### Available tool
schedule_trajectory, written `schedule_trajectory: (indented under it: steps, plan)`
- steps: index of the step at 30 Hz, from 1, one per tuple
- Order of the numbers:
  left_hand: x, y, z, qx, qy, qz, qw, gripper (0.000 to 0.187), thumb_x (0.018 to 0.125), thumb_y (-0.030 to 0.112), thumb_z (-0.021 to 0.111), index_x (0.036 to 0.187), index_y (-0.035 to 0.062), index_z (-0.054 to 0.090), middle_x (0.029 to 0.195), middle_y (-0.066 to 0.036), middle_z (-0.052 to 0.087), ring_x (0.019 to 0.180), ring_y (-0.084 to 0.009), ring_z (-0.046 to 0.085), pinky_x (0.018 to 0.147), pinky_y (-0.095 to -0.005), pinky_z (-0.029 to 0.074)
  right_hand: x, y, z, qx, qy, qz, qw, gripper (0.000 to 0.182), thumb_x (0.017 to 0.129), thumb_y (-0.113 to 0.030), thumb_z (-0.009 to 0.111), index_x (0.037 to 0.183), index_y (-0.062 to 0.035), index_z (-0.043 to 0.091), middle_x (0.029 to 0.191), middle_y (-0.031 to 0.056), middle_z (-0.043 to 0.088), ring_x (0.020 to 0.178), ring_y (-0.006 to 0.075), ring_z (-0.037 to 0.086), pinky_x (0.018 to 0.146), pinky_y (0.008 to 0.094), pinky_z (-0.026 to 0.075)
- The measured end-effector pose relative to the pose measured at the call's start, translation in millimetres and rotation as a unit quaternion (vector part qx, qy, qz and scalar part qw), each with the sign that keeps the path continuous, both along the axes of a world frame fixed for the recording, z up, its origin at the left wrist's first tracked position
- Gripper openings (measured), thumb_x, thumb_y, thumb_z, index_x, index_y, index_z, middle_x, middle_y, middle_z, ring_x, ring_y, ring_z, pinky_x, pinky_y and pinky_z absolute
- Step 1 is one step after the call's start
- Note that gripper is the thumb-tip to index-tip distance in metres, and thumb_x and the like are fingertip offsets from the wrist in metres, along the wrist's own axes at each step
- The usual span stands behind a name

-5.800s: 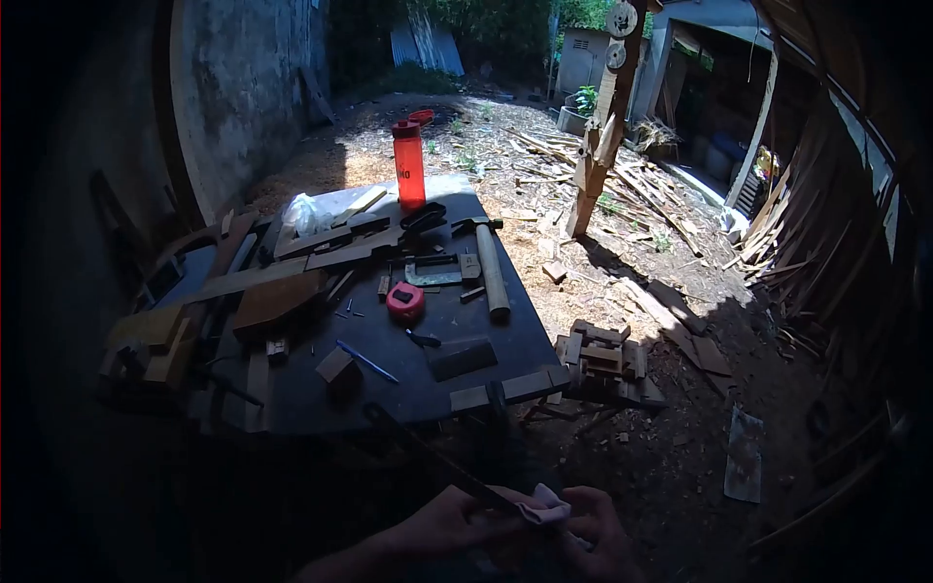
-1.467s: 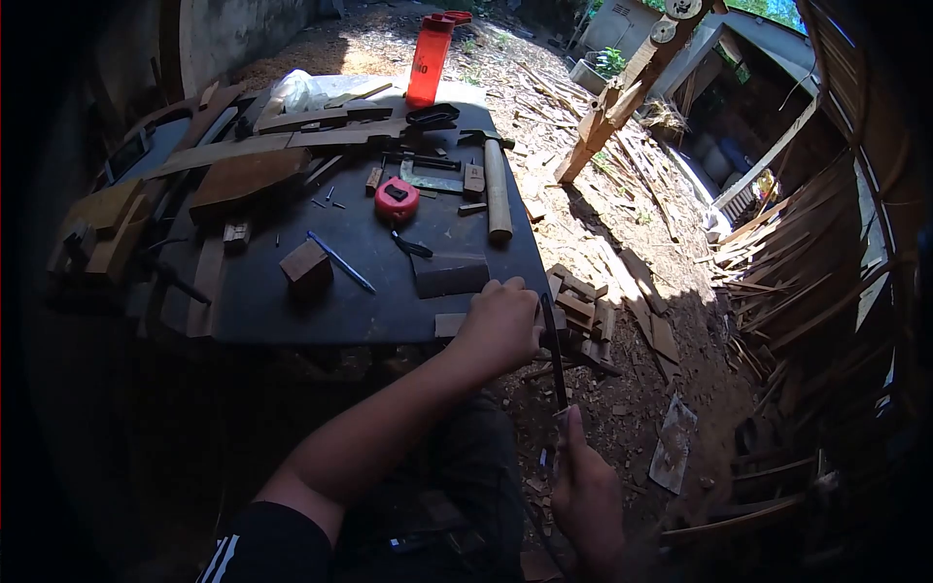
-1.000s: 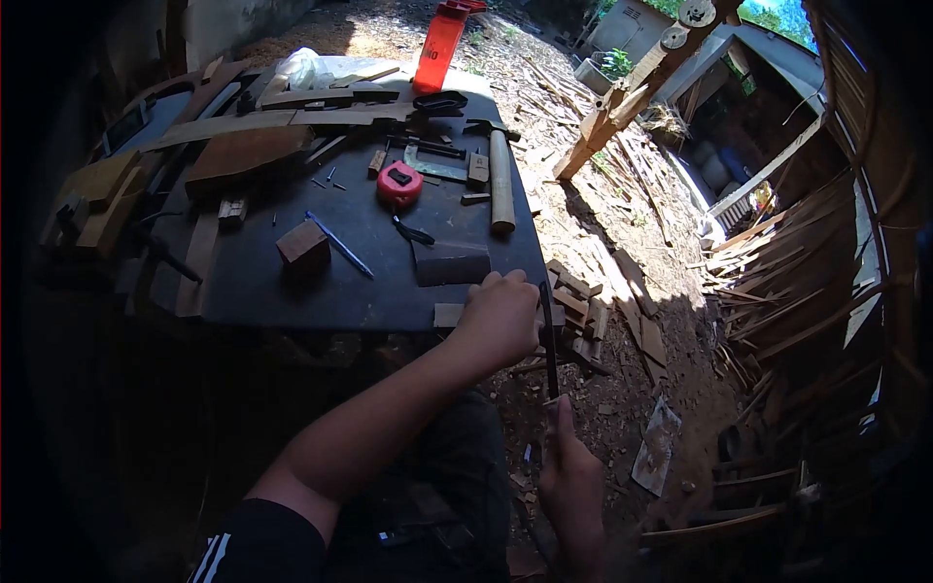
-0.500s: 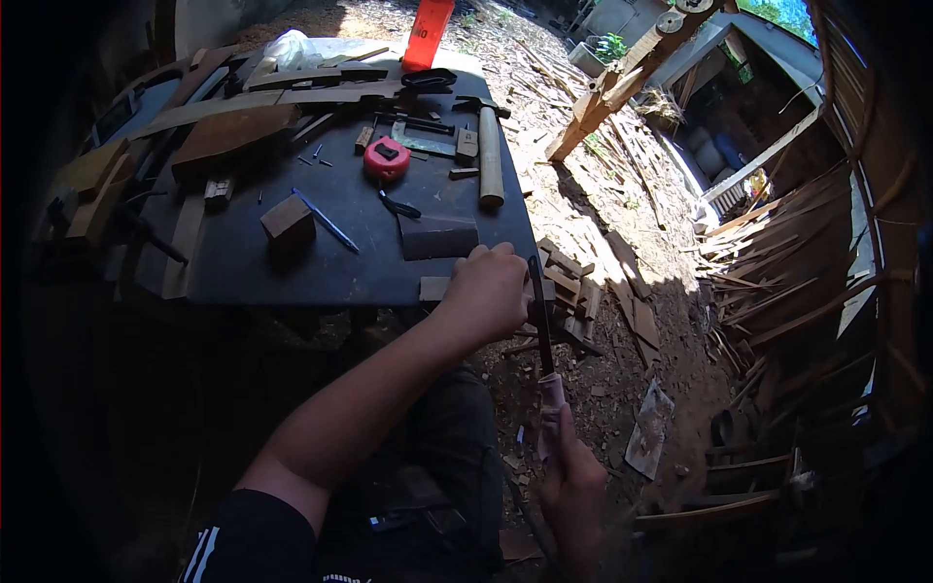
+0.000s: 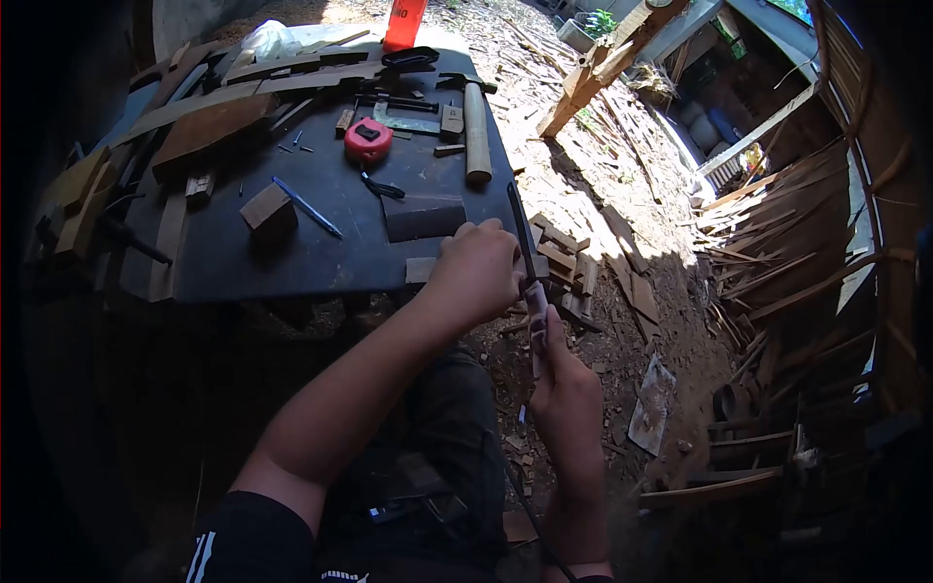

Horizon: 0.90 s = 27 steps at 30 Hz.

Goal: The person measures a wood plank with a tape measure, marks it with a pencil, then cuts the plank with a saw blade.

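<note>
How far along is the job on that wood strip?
Looks done: the narrow dark blade has a cloth wrapped grip. In hand: the right hand holds it across the wood strip; the left hand is closed beside it. Left, probably: finishing the cut, since wood shows beyond the blade; cut depth is hidden.

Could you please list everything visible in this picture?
Work table: one, dark, left
Bottle: one, red, table's far end
Plastic bag: one, whitish, table's far left
Claw hammer: one, tan-handled, table's right
C-clamp: one, greyish, left of hammer
Tape measure: one, pinkish-red, mid-table
Pen: one, blue, beside block
Wood block: one, brown, near edge
Sheet: one, dark, near left hand
Nails or screws: several, grey, mid-table
Boards: several, brown, table's left
Wood scraps: many, brown, ground
Post: one, brown, upper right
Narrow tool: one, dark, right hand
Cloth: one, pale, around tool
Left hand: one, beside tool
Right hand: one, at cloth
</note>
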State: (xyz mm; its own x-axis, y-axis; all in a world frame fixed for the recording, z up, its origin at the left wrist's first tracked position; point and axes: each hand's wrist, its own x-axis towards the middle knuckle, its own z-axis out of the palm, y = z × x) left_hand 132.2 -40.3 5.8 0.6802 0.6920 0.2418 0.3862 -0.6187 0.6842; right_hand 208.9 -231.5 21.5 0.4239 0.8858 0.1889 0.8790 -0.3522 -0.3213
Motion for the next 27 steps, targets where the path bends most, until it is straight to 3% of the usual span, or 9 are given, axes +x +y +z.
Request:
schedule_trajectory:
  steps: [6,9,14,22,27]
  plan:
    - [1.5,-0.1,-2.2,-0.003,-0.001,0.013,1.0,0.02,0.085,0.019,0.079,0.097,0.0034,0.076,0.106,-0.015,0.064,0.107,-0.0375,0.063,0.095,-0.047,0.051,-29.7,-71.1,19.6,-0.033,0.004,-0.033,0.999,0.072,0.093,-0.002,0.062,0.16,-0.0162,0.039,0.092,0.0206,0.071,0.073,0.0363,0.07,0.064,0.0469,0.052]
    - [2.5,-0.2,-0.9,-0.001,0.004,0.008,1.0,0.02,0.085,0.018,0.078,0.098,0.0034,0.076,0.105,-0.015,0.065,0.106,-0.0374,0.064,0.095,-0.0468,0.051,-32.7,-52.3,19.9,-0.005,0.012,-0.039,0.999,0.066,0.094,0.003,0.054,0.157,-0.0151,0.045,0.087,0.0292,0.067,0.077,0.0434,0.071,0.067,0.0447,0.053]
    - [1.5,0.3,-1.5,0.001,-0.004,0.001,1.0,0.021,0.085,0.018,0.078,0.101,0.0034,0.077,0.105,-0.015,0.066,0.105,-0.0373,0.064,0.095,-0.0461,0.051,-5.3,19.0,-9.7,0.0,-0.021,-0.051,0.998,0.067,0.095,0.0,0.056,0.158,-0.0173,0.042,0.078,0.026,0.064,0.07,0.0434,0.067,0.062,0.049,0.049]
    - [1.2,-2.5,-0.8,-0.009,-0.005,0.018,1.0,0.021,0.085,0.018,0.078,0.098,0.002,0.076,0.107,-0.016,0.066,0.107,-0.037,0.063,0.097,-0.0458,0.051,-30.6,-65.7,16.0,-0.053,0.002,-0.054,0.997,0.069,0.094,0.001,0.057,0.159,-0.0189,0.042,0.076,0.0271,0.064,0.069,0.0457,0.066,0.063,0.0495,0.05]
    - [-0.6,-1.3,2.5,-0.017,0.008,0.006,1.0,0.021,0.086,0.018,0.078,0.1,0.0021,0.076,0.107,-0.016,0.066,0.107,-0.0371,0.063,0.097,-0.0454,0.051,-32.4,-47.7,29.1,-0.07,0.0,-0.068,0.995,0.067,0.096,-0.003,0.058,0.159,-0.0207,0.041,0.076,0.027,0.064,0.069,0.0458,0.066,0.062,0.0508,0.049]
